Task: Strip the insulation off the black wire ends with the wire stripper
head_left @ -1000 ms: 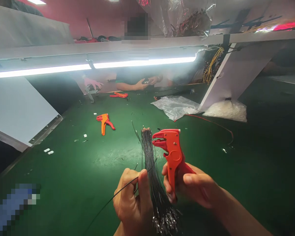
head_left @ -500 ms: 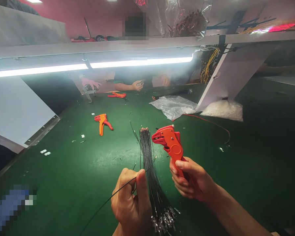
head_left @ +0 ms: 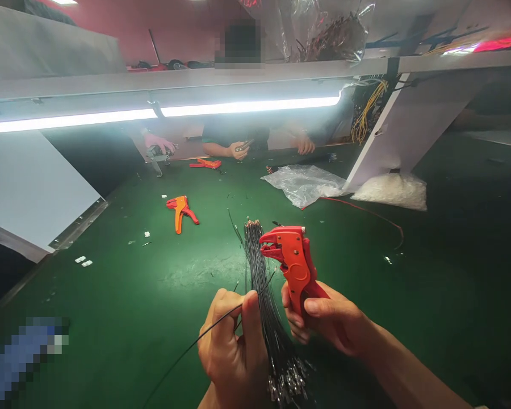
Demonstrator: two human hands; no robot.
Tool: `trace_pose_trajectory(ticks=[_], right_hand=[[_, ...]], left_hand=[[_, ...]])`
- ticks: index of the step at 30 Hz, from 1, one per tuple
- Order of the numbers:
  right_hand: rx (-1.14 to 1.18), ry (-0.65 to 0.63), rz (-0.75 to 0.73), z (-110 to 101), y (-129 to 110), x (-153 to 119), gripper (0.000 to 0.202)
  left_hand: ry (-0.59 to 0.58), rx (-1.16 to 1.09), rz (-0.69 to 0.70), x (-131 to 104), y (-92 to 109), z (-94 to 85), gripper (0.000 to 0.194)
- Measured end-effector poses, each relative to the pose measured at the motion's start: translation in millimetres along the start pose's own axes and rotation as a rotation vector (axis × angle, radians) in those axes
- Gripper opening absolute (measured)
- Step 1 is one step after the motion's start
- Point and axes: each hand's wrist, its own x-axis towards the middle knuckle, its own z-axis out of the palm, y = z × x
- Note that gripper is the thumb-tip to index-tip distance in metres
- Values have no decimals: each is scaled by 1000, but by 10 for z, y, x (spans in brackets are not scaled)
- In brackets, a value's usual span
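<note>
Between thumb and fingers, my left hand (head_left: 235,341) pinches a thin black wire (head_left: 196,339), whose short end sticks out up and to the right. My right hand (head_left: 334,318) is wrapped round the handle of a red wire stripper (head_left: 296,264). The tool's jaws point left, above the wire end and apart from it. Behind my left hand, a long bundle of black wires (head_left: 259,272) lies on the green table, with copper-coloured ends at the top and metal terminals at the bottom.
An orange and red stripper (head_left: 181,213) and another red tool (head_left: 205,164) lie further back. A clear plastic bag (head_left: 304,183) and a bag of white pieces (head_left: 392,192) lie by a slanted panel (head_left: 413,125). Across the table are a person's hands (head_left: 239,150).
The red stripper in my right hand has moved slightly left and down, its handles now spread further. My left hand still holds the wire. A hand across the table has shifted right.
</note>
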Motion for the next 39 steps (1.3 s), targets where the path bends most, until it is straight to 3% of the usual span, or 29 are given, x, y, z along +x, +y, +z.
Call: trace_pose_trajectory(ticks=[15, 29, 39], right_hand=[[-68, -31, -5, 49, 59, 28, 34], [-82, -63, 21, 62, 112, 84, 35], [-91, 0, 46, 31, 133, 40, 40]], left_hand=[[3, 11, 55, 5, -22, 21, 18], [-16, 42, 12, -24, 36, 31, 19], [-53, 125, 13, -39, 27, 43, 19]])
